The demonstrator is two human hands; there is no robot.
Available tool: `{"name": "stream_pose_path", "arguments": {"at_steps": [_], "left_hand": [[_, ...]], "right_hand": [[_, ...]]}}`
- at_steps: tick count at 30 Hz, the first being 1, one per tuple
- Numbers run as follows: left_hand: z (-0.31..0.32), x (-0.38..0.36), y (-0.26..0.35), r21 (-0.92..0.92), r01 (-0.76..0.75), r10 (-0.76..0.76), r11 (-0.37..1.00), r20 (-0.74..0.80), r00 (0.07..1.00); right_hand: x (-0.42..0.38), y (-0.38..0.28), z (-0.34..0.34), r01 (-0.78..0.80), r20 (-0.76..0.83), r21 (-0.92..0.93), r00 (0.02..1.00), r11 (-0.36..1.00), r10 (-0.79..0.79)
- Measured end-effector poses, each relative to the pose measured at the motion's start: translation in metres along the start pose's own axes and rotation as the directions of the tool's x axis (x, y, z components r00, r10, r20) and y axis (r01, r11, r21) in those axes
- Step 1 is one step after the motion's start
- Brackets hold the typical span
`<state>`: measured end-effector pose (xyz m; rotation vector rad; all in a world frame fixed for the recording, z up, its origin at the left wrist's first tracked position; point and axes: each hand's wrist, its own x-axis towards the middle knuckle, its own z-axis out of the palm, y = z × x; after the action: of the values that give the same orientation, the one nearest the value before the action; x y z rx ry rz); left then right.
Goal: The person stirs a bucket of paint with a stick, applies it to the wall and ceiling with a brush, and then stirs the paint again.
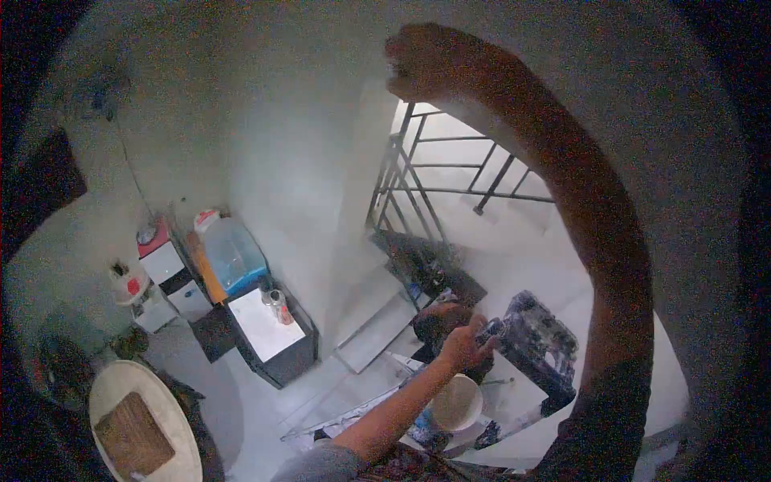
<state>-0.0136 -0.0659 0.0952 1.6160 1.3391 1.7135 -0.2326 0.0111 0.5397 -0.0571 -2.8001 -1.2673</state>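
My left hand [464, 347] reaches forward at the lower middle, its fingers closed around a small dark, shiny thing [490, 328] that I cannot make out. Just right of it stands a bulky black-and-grey machine part [540, 341] with openings in its face, on a white surface. A pale round bucket [456, 402] sits below the left hand, close to the forearm. My right arm curves up the right side, near the camera. At its end, the right hand [418, 63] is raised high with curled fingers; what they hold, if anything, is hidden.
A black railing [450, 165] stands behind. To the left are a dark cabinet with a white top [265, 329] bearing bottles, a blue-and-clear water jug [233, 253], small white boxes [165, 265], and a round pale table [189, 426] with a brown board [135, 434].
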Motion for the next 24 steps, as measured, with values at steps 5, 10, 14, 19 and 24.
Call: {"name": "stream_pose_path", "arguments": {"at_steps": [5, 10, 14, 19, 24], "left_hand": [[-0.008, 0.008, 0.005, 0.016, 0.156, -0.157, 0.988, 0.121, 0.98], [-0.006, 0.004, 0.004, 0.103, 0.162, -0.173, 0.981, 0.107, 0.979], [-0.008, 0.009, 0.009, -0.046, 0.063, -0.06, 0.997, 0.07, 0.996], [-0.004, 0.006, 0.002, -0.004, 0.056, -0.056, 0.998, 0.075, 0.996], [-0.002, 0.007, 0.003, 0.074, 0.01, -0.012, 0.997, 0.027, 1.0]], "right_hand": [[-0.019, -0.005, -0.001, -0.101, -0.197, 0.039, 0.975, 0.994, 0.106], [-0.075, -0.04, -0.045, -0.27, 0.054, 0.047, 0.962, 0.962, 0.268], [-0.061, -0.035, -0.067, -0.405, 0.101, 0.296, 0.914, 0.865, 0.394], [-0.047, -0.024, -0.024, -0.126, -0.165, 0.223, 0.972, 0.967, 0.165], [-0.086, -0.046, -0.048, -0.215, 0.152, 0.034, 0.966, 0.976, 0.208]]}}
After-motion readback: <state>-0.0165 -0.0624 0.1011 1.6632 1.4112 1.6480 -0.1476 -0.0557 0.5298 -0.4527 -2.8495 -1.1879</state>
